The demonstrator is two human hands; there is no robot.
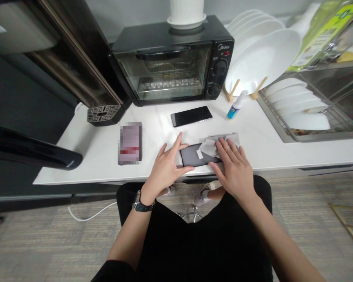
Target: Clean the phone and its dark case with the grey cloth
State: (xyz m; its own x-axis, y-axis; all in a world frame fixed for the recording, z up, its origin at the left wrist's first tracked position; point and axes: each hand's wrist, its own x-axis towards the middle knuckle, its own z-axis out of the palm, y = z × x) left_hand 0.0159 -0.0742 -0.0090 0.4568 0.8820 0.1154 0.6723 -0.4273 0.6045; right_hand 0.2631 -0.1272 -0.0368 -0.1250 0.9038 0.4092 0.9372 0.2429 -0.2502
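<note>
My left hand (166,164) grips the left end of a flat, dark grey, phone-shaped device (190,156) lying at the counter's front edge. Its thumb is on the near long side, the fingers on the far side. A small white label shows on the device's upper face. Over the device's right end, my right hand (233,166) presses a light grey cloth (210,145) under its fingers, thumb at the near edge. Behind them lies a phone (191,116) with a black screen. A small spray bottle (236,105) with a blue label stands to the right.
A black toaster oven (170,64) stands behind, a white pot (186,13) on top. White plates (261,58) and a dish rack (294,135) are on the right. A pixelated, purplish rectangular item (130,143) lies left, near a dark machine (102,113).
</note>
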